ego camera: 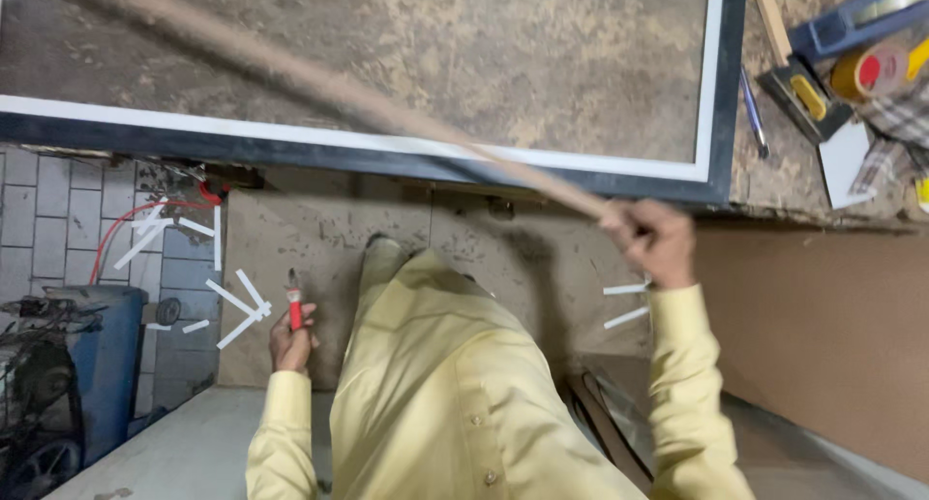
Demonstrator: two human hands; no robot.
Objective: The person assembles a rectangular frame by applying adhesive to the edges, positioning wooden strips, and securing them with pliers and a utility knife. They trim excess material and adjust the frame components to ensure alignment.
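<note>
1. Right hand (650,237), at 3 o'clock from frame centre: fingers clamped around the near end of a long wooden strip (319,84), which runs off toward 10 o'clock across the framed board (406,156) on the bench.
2. Left hand (290,337), at 8 o'clock: fingers wrapped on a red-handled tool (294,306), tip up, held low over the cardboard (319,239) on the floor.
3. Best kept firm at the strip's end, probably; a long piece tends to whip.
4. Worth swinging the far end clear of the tape roll (869,72) and plane-like tool (801,93) at 2 o'clock.
5. Safer with the tool tip pointed away from the yellow shirt (455,393).
6. White offcuts (242,306) underfoot at 9 o'clock: a likely slip risk.
</note>
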